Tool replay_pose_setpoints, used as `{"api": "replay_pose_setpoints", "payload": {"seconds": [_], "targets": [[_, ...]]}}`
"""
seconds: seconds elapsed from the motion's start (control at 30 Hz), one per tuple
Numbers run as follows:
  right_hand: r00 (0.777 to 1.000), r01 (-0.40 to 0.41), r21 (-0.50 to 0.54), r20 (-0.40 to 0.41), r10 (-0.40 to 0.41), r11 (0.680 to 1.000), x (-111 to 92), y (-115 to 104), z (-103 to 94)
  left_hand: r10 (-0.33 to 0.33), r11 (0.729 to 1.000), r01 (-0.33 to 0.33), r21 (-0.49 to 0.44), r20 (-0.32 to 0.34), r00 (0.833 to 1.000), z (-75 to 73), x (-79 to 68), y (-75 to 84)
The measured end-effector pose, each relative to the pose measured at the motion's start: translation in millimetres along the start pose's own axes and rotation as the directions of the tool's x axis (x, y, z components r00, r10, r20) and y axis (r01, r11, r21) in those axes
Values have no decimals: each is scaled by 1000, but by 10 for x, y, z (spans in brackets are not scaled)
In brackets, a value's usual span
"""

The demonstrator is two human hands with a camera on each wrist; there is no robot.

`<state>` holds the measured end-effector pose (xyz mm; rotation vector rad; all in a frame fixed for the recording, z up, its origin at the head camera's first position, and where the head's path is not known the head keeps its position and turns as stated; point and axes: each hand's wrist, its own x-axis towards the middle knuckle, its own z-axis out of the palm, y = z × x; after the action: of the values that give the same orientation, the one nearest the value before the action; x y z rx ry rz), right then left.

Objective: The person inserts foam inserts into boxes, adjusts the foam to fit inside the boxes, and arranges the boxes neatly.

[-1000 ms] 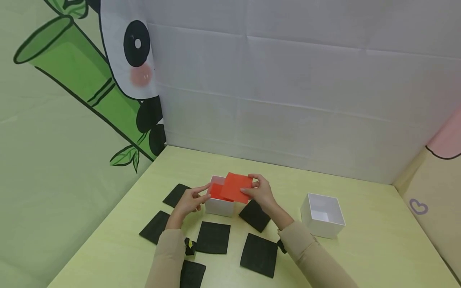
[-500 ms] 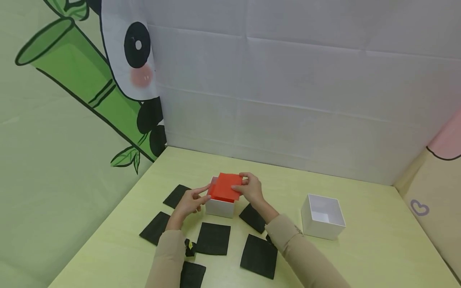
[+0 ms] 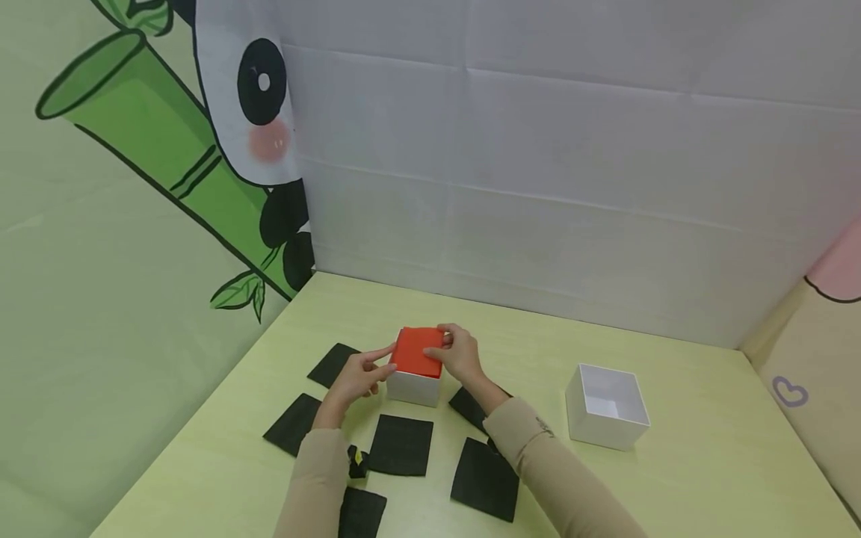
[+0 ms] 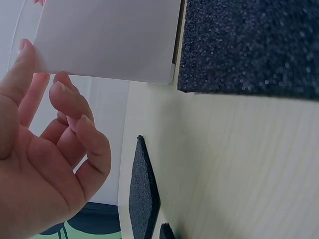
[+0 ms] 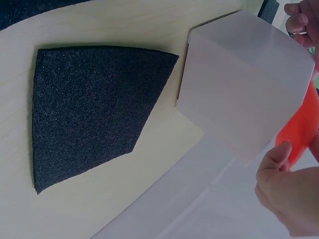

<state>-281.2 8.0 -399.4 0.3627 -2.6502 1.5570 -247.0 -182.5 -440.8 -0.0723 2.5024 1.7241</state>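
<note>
A red square sheet (image 3: 416, 352) lies over the top of a white box (image 3: 414, 388), covering most of its opening. My right hand (image 3: 460, 355) pinches the sheet's right edge between thumb and fingers. In the right wrist view the red sheet (image 5: 299, 127) shows at the box's rim, beside the right hand (image 5: 286, 181). With thumb and forefinger spread, my left hand (image 3: 356, 379) holds the box by its left side. The left wrist view shows the left hand (image 4: 55, 149) at the edge of the white box wall (image 4: 107, 37), its other fingers curled loosely.
Several black foam squares (image 3: 401, 446) lie around the box, some partly hidden by the sleeves. Another white box (image 3: 608, 407), with its top uncovered, stands at the right. A small black item with a yellow mark (image 3: 358, 462) lies by the left sleeve. A wall stands behind the table.
My right hand has moved left with the red sheet, from overhanging the box's right side to lying over its opening. The left hand has stayed at the box.
</note>
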Motion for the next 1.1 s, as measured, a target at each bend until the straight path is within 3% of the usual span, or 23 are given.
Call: {"api": "replay_pose_setpoints", "payload": {"seconds": [0.63,0.77,1.1], "targets": [[995,78,-139,73,-68,987,-33,112,35,-3,1000,3,-6,3,1000,4,26,-38],[995,86,-209,77,-71,974,-47,113,41,-9,1000,9,-5,-4,1000,2,28,-38],[993,8,-310,113,28,951,-42,154,89,-10,1000,10,-11,-6,1000,13,20,-28]]}}
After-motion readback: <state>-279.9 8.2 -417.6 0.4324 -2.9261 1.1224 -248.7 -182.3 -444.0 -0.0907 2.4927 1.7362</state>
